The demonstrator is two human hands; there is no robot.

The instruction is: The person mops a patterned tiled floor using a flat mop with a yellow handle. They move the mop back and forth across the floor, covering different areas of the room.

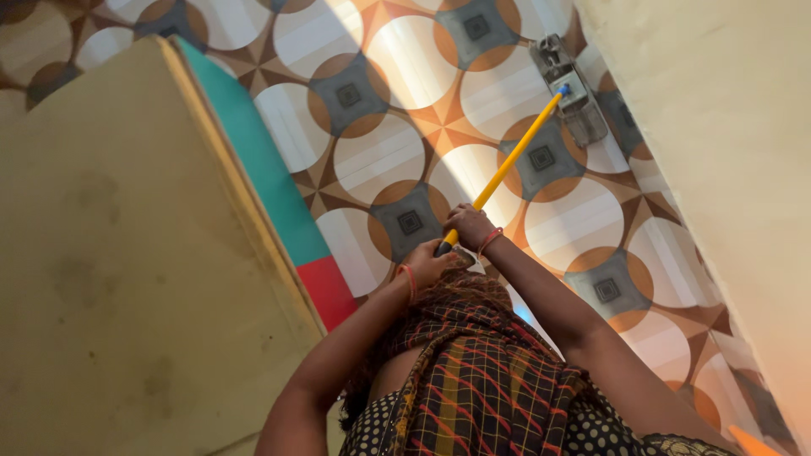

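1. The floor (397,156) is tiled in a repeating pattern of large pale circles, brown lens shapes and grey squares with small dark centres.
2. A band of sunlight crosses the tiles from the top middle down toward the centre.
3. A flat grey mop head (568,89) lies on the floor near the top right, just beside the wall's foot.
4. A mat (279,181), teal with a red end, lies on the floor along the left, running beside the edge of a large tan surface.
5. A small orange corner (748,441) shows on the floor at the bottom right; what it is cannot be told.
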